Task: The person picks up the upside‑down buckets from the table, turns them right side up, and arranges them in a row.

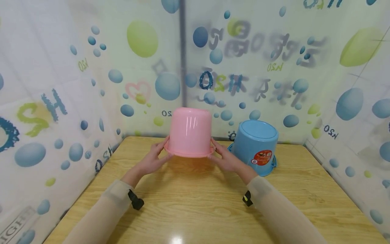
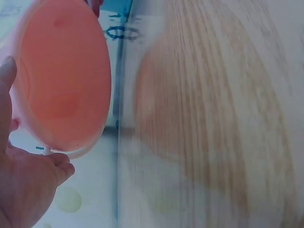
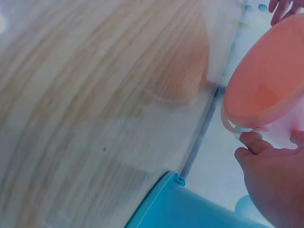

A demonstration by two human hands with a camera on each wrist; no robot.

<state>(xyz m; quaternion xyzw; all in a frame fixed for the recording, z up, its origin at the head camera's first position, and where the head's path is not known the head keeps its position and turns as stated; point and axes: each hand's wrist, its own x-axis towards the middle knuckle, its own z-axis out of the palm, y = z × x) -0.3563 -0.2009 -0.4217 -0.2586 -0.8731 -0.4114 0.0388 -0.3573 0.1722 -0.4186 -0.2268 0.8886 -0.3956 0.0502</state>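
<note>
A pink bucket (image 1: 190,132), turned mouth-down, is held up off the table between both hands. My left hand (image 1: 153,157) grips its rim on the left side, and my right hand (image 1: 226,157) grips the rim opposite. In the left wrist view the hollow inside of the pink bucket (image 2: 66,76) shows, with the left hand (image 2: 31,180) at the lower rim. The right wrist view has the right hand (image 3: 270,166) at the rim near the handle's end. A blue bucket (image 1: 254,147) stands upside down on the table, just beyond the right hand.
The wooden table (image 1: 189,203) stretches beneath both arms and reflects the pink bucket. A patterned curtain (image 1: 146,67) hangs along the back and sides. On the blue bucket is a red oval label (image 1: 262,157), and its blue handle sits low near the tabletop.
</note>
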